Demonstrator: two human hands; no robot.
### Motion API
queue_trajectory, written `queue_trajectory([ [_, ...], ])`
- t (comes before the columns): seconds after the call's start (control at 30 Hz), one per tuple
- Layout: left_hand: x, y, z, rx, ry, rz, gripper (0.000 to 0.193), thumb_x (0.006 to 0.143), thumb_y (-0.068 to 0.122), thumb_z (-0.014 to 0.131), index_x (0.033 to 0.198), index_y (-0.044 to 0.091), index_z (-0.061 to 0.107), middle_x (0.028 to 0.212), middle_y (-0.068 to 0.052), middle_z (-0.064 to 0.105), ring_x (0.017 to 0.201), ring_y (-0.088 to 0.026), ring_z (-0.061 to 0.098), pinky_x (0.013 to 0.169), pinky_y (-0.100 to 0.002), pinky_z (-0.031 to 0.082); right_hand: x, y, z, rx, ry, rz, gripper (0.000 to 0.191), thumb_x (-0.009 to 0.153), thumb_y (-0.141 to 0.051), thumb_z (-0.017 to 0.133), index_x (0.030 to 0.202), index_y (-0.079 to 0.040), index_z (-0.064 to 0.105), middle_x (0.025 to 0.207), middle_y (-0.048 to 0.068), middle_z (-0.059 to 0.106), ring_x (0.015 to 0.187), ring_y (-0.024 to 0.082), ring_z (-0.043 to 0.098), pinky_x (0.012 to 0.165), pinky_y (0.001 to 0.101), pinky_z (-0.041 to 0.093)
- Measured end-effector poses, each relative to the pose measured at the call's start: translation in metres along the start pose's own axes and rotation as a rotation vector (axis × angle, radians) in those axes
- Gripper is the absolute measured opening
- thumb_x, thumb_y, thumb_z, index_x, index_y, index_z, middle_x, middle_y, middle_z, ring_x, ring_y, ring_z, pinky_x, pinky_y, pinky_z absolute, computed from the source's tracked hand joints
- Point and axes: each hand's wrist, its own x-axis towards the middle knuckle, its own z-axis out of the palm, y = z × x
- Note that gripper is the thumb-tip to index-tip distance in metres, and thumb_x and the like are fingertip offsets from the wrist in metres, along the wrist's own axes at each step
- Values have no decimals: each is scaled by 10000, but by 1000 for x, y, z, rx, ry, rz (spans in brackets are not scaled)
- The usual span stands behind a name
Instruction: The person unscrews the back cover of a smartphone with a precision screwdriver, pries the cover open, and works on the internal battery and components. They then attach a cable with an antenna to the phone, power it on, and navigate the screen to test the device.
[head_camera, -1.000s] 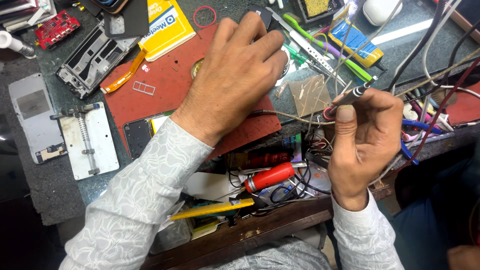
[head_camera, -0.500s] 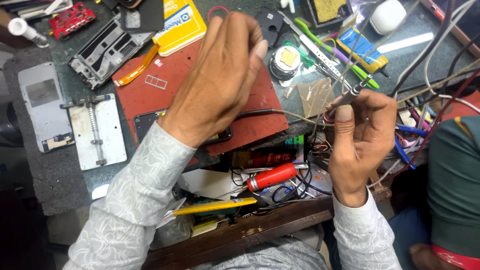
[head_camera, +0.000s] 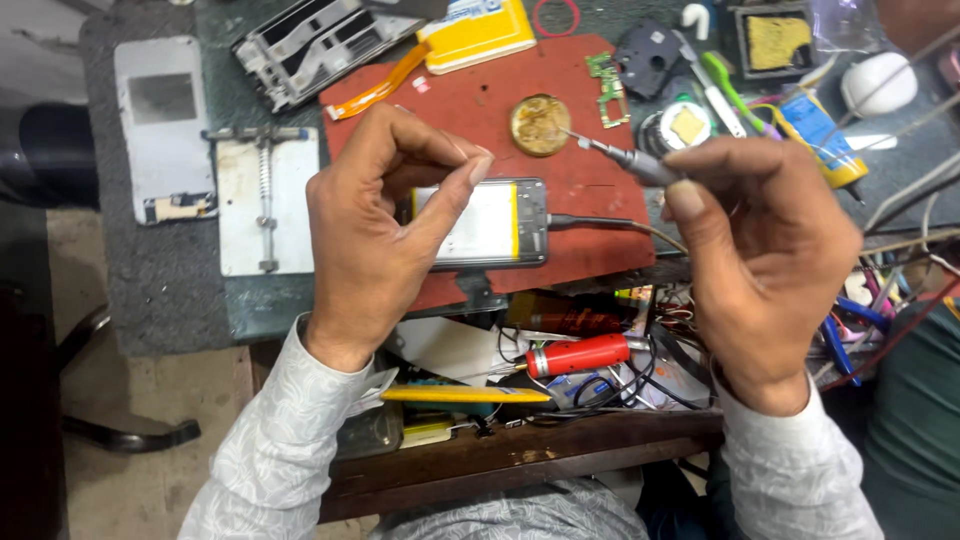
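The opened phone (head_camera: 480, 224) lies back-up on the red mat (head_camera: 590, 190), yellow-edged battery exposed, black cable plugged at its right end. Left hand (head_camera: 385, 225) rests against the phone, fingers curled together. Right hand (head_camera: 765, 260) pinches a soldering iron (head_camera: 625, 158), tip over the brass tin (head_camera: 540, 124) above the phone.

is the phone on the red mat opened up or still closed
Opened up. The phone lies flat on the red mat with its back cover off, so the pale battery shows. A cable is plugged into its right end.
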Motion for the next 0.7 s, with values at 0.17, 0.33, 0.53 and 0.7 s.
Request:
queue_trajectory([
  [0.17,-16,1,-13,21,47,26,155,1058,3,747,1092,9,596,1037,-72,746,1023,-112,767,920,-232,646,10,4,11,232,-47,59,142,1065,-45,674,1176,40,650,1041,73,684,878,115,638,804,207,500],
  [0.33,-30,1,-11,63,87,-40,164,1013,5,775,1072,13,622,1043,-68,750,979,-116,756,871,-245,634,8,30,12,747,-101,163,139,1058,-44,745,1130,33,653,1015,113,661,861,152,601,814,264,493],
  [0.53,-37,3,-8,242,91,52,198,1004,-2,786,1138,44,648,1037,-47,742,878,-111,730,750,-247,587,-2,32,21,644,-147,20,195,1120,-125,742,1096,-12,585,1006,92,605,888,185,619,844,311,531],
  [0.7,-37,-1,-9,383,64,316,289,985,20,842,1180,55,631,1106,-52,713,988,-194,720,796,-287,609,-4,15,33,631,-65,175,221,1089,-143,620,1185,-45,447,1070,187,675,990,310,737,904,451,639],
])
